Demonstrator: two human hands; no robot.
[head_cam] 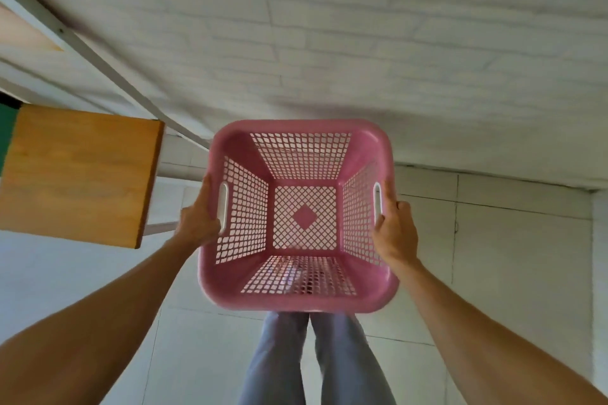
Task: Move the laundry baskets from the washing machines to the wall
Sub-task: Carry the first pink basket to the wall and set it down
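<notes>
1. The pink laundry basket [301, 217] sat in the centre of the frame, held off the floor between both hands, with the white brick wall [362, 43] filling the upper frame just beyond its far rim.
2. The left hand [199, 219] pressed the basket's left side at the white handle slot [223, 205]; its fingers were wrapped around the outside and under the rim, clamped on the basket, though the fingertips themselves were hidden.
3. The right hand [394, 230] gripped the opposite side by the other handle slot [377, 202], fingers curled shut on the rim.
4. The basket was empty, and its walls and base were open plastic lattice, so it was probably light and fairly stiff, with some flex likely in the thin mesh walls.
5. The two handle slots looked the soundest places to hold; the smooth moulded rim could slip in a loose grip.
6. A wooden desk [79, 174] stood at the left of the frame, near the basket but not touching it.
7. The person's legs [316, 358] showed at the bottom of the frame, below the basket.
8. No washing machines or other baskets were in view.
9. The foot of the wall directly behind the basket was covered, so whether that floor [510, 256] was free could not be told.
</notes>
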